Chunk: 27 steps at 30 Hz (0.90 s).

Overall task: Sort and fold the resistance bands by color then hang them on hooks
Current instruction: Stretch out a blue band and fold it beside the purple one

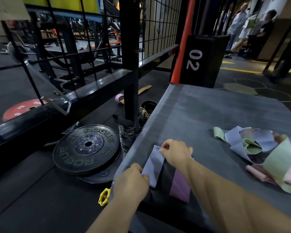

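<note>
A folded light blue band (154, 167) lies at the near left corner of the grey platform (208, 115). My left hand (131, 182) pinches its near end. My right hand (175, 152) pinches its far end. Beside it to the right lie a folded black band (166, 179) and a folded purple band (181, 189). A loose heap of green, blue, pink and purple bands (265, 152) sits at the platform's right side. No hooks show clearly.
Black Rogue weight plates (86, 148) lie on the floor left of the platform, with a yellow collar (104, 196) near them. A black wire-mesh rack (129, 56) stands behind. A black box marked 02 (202, 59) stands at the far end. People are at the far right.
</note>
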{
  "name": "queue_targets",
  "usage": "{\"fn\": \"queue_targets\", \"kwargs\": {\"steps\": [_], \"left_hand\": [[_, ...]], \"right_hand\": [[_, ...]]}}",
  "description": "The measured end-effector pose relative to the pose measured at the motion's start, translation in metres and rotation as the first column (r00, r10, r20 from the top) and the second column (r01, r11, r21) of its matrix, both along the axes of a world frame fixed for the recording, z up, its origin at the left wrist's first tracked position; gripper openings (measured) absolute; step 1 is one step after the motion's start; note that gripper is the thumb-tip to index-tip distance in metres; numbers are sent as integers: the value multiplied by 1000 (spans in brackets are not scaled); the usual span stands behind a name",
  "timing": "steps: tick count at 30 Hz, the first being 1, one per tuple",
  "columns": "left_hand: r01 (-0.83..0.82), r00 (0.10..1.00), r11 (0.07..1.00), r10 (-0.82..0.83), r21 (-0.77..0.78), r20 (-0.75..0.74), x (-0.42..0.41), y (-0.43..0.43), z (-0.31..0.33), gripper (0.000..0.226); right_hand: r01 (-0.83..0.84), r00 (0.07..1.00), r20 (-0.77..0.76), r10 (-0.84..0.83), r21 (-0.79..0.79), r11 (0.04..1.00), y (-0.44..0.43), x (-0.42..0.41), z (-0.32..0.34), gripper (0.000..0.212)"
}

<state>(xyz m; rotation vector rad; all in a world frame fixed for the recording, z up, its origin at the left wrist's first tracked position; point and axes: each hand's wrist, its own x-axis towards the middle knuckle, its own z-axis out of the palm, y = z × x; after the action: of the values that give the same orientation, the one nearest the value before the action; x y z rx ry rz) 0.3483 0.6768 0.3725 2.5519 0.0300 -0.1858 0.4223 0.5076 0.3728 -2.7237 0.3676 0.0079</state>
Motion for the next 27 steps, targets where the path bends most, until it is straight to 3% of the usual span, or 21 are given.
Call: {"fn": "queue_targets", "kwargs": {"steps": [13, 19, 24, 27], "left_hand": [[14, 998, 986, -23, 164, 51, -4, 1, 1, 17], [-15, 996, 958, -11, 287, 88, -6, -2, 3, 24], [76, 980, 973, -114, 218, 165, -4, -2, -3, 42], [148, 979, 967, -173, 206, 108, -5, -6, -5, 49]], "right_hand": [[-21, 995, 94, 23, -25, 999, 10, -3, -3, 16], [-38, 994, 99, 49, -108, 993, 13, -5, -4, 18], [-158, 981, 87, 173, -161, 974, 10, -8, -8, 38], [-333, 928, 108, 357, -191, 923, 7, -10, -12, 45]]}}
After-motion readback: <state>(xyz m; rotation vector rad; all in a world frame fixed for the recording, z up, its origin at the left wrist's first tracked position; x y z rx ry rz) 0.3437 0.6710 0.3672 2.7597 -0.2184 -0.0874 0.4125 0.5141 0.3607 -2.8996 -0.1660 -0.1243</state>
